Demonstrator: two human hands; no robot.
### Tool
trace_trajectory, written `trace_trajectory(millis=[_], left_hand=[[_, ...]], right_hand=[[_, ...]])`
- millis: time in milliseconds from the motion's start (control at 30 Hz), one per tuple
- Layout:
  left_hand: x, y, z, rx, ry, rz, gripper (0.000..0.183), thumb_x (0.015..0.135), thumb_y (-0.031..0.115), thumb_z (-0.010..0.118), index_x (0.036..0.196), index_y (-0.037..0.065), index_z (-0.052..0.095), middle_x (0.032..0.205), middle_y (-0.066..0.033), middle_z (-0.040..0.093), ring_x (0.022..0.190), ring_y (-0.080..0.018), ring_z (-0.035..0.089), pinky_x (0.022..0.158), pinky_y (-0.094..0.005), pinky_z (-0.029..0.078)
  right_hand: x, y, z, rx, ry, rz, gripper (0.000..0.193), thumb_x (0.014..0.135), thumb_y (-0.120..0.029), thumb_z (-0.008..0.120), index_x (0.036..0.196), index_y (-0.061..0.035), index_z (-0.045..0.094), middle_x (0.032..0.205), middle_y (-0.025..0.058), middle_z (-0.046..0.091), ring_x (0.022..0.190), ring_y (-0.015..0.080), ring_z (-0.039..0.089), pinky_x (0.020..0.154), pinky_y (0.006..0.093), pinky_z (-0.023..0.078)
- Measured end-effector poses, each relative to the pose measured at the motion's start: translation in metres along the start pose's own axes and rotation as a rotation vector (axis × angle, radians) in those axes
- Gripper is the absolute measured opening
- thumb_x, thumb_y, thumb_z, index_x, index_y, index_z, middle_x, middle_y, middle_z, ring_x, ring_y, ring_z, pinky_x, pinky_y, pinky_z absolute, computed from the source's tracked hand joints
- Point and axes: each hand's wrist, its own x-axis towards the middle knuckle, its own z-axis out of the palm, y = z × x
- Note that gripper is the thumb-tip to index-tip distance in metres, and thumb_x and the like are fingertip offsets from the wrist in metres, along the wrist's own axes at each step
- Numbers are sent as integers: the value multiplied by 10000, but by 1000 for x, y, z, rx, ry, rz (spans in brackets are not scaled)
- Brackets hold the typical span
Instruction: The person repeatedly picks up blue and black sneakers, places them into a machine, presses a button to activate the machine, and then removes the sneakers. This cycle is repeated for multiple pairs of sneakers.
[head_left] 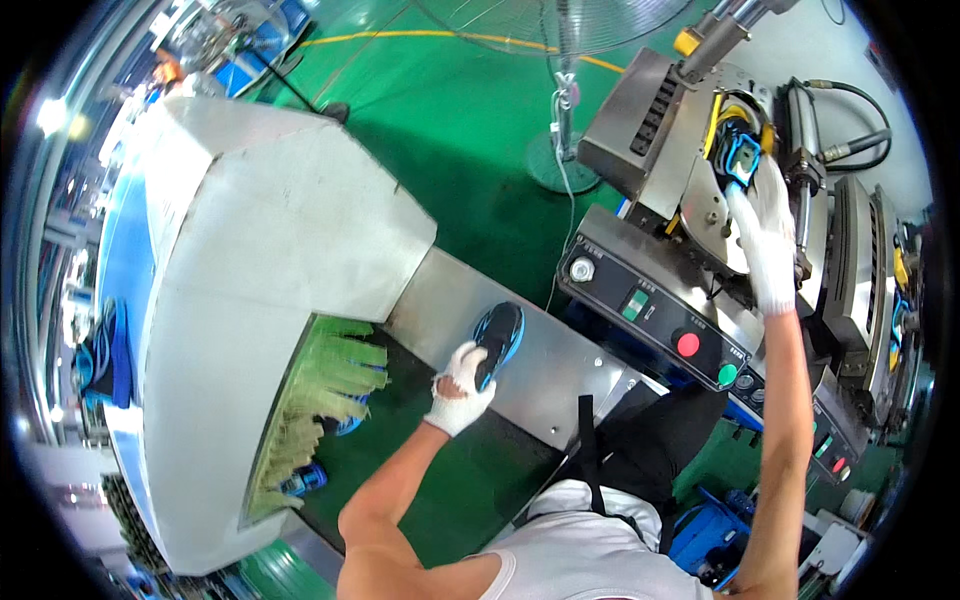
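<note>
My left hand (pixel 460 392), in a white glove, grips one end of a black shoe with blue edging (pixel 497 337). This shoe is over a bare metal ledge (pixel 560 378) beside the machine's control panel. Up at the right, my right hand (pixel 765 235), also gloved in white, reaches into a metal press machine (pixel 650 130). Its thumb and fingers straddle the near end of a second black shoe (pixel 742 158), whose opening is lined in bright blue. That shoe sits inside the press between metal plates, and its far part is partly hidden.
A large pale conveyor hood (pixel 290 230) stands on the left, green strip curtain (pixel 325 390) over its opening, more blue shoes (pixel 303 480) behind the strips. The control panel (pixel 650 305) carries red and green buttons. A standing fan (pixel 563 160) is ahead; another machine (pixel 850 270) flanks the right.
</note>
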Motion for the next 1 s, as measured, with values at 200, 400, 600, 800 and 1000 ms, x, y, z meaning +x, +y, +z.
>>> trace_trajectory(millis=[200,400,600,800,1000], left_hand=[[-6,-2,18,-27,62,85,595,804,155,817,1340,95,566,1411,-198,560,1261,-423,602,1053,-487,515],[1,47,-8,-13,-19,-54,547,796,147,812,1298,28,629,1288,-215,659,1240,-379,633,1074,-454,507],[-26,169,-25,-240,-294,154,547,803,168,811,1294,18,624,1414,-197,617,1340,-324,600,1140,-409,484],[-20,349,48,-489,-459,594,595,773,82,844,1314,21,602,1482,-197,592,1346,-333,603,1146,-445,480],[-85,496,127,-812,-671,791,590,828,-56,794,1364,-37,550,1495,-211,571,1323,-270,596,1145,-395,472]], right_hand=[[-211,85,-38,-596,-168,-175,981,834,-210,849,1621,44,323,1672,302,323,1562,459,314,1284,493,277],[-236,100,-57,-669,-392,26,1075,775,-242,865,1633,48,287,1703,305,235,1597,441,232,1296,522,243],[-315,33,-120,-60,-318,100,1037,775,-181,861,1634,23,316,1714,263,273,1606,419,239,1305,480,234],[-423,5,-168,76,-172,375,1147,787,-511,871,1645,19,326,1713,246,299,1614,380,239,1307,472,223],[-464,-16,-200,-491,419,553,1102,709,-387,911,1585,7,370,1597,322,384,1460,536,403,1238,622,301]])
